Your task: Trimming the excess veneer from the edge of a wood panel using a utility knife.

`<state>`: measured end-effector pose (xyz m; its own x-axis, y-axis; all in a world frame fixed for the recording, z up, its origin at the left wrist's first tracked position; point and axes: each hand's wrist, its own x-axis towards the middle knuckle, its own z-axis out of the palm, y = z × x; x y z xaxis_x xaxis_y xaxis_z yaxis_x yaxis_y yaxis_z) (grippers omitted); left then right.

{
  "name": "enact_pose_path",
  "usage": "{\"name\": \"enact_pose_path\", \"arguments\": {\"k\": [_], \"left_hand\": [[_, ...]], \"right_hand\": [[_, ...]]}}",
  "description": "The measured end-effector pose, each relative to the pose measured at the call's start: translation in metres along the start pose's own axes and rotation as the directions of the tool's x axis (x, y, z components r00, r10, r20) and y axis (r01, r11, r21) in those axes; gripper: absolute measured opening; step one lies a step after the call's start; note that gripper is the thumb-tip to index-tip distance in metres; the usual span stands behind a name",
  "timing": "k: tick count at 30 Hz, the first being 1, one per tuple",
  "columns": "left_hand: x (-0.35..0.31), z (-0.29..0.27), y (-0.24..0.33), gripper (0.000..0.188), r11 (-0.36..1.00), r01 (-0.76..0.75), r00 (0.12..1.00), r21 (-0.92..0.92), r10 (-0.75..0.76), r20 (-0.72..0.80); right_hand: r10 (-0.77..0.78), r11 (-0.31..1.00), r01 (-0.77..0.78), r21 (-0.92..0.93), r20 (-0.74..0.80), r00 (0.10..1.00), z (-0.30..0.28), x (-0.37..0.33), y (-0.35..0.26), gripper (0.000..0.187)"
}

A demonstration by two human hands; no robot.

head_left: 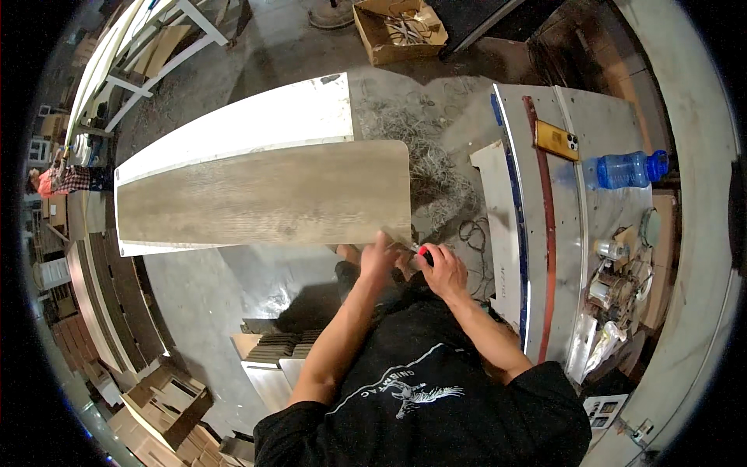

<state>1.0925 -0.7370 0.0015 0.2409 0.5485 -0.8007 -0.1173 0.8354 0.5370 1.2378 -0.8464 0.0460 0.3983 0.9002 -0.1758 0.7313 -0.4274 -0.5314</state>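
Note:
A long board with a brown wood-grain face (264, 194) and rounded corners lies in front of me. It rests on a white panel (257, 124) that shows along its far side. My left hand (377, 258) is at the board's near edge by the right corner, its fingers blurred and partly hidden. Just right of that corner, my right hand (445, 271) is closed around a small tool with a red and black handle (425, 254). The tool's working end is too small to make out.
Thin curly shavings (428, 156) cover the floor beyond the board's right end. A metal-topped bench (572, 233) on the right bears a yellow phone (557, 140) and a blue water bottle (622, 170). An open cardboard box (397, 53) stands at the far side. Stacked dark strips (276, 348) lie near left.

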Motion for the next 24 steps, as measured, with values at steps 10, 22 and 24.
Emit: {"name": "enact_pose_path", "arguments": {"k": [10,22,24], "left_hand": [[0.005,-0.018,-0.010,0.072,0.864,-0.239,0.971,0.444,0.217,0.102],[0.004,-0.026,-0.005,0.068,0.879,-0.034,0.999,0.475,0.034,0.009],[-0.002,-0.018,0.004,0.069,0.870,0.008,1.000,0.493,-0.002,-0.014]], "right_hand": [[0.021,1.000,-0.018,0.026,-0.152,0.988,-0.025,0.122,0.001,0.032],[0.019,0.990,-0.030,0.135,0.082,0.996,-0.008,0.030,0.005,0.043],[-0.027,0.999,0.024,0.027,0.110,0.994,-0.003,0.012,0.016,0.042]]}}
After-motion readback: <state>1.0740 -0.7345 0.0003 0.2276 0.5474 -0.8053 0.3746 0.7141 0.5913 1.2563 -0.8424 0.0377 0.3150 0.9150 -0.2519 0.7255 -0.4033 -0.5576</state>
